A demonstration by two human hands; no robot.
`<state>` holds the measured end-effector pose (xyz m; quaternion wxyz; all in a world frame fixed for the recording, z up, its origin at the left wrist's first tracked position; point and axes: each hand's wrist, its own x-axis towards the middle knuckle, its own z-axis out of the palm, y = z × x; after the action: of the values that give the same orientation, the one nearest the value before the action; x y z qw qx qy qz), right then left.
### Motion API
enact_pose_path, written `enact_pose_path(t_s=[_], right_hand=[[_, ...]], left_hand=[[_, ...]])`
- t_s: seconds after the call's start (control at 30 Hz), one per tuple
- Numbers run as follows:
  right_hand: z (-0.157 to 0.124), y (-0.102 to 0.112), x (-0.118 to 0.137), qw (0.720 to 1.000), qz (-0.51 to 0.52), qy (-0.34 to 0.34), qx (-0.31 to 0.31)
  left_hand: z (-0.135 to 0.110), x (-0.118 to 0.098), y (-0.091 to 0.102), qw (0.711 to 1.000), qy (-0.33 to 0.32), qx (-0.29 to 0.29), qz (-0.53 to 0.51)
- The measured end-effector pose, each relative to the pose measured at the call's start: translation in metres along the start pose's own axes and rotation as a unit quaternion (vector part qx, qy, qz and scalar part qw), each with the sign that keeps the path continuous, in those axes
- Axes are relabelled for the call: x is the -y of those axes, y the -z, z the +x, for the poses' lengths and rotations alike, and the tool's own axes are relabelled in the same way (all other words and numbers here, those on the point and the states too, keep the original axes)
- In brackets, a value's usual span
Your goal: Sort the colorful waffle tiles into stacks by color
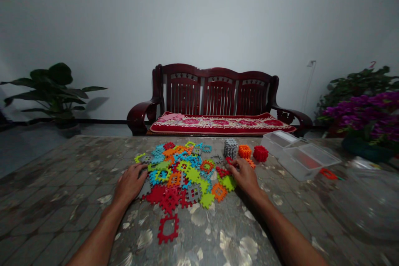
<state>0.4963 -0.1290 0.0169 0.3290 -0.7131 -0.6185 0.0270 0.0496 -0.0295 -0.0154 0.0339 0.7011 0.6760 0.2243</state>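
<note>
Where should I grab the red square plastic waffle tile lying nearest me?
Use your left hand: come from above and pinch the near rim of the red square plastic waffle tile, a finger through its open centre. It lies flat, apart from the pile of tiles, and its notches give purchase.

Upper limbs of the person, head view. Left hand (129, 183) and right hand (246, 176): bare, with broad backs and tapering fingers, the knuckles faintly raised. Left forearm (99, 237) and right forearm (293, 232): bare, slender at the wrist and widening toward the elbow, each cut off by the lower edge of the view. Wrists unadorned, skin uncovered throughout.
</note>
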Motion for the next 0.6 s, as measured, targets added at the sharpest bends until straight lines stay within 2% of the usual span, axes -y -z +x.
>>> enact_pose_path(t_s=[0.13, 0.6], right_hand=[[-0.0032, 0.0077, -0.0037, 0.997, -0.072, 0.017, 0.030], [-0.0041, 0.0074, -0.0078, 0.987, -0.137, 0.007, 0.079]], left_hand=[[0.0001, -0.0002, 0.0005, 1.000, -0.010, -0.002, -0.007], [-0.0001, -0.0024, 0.0023, 1.000, 0.000, -0.003, -0.001]])
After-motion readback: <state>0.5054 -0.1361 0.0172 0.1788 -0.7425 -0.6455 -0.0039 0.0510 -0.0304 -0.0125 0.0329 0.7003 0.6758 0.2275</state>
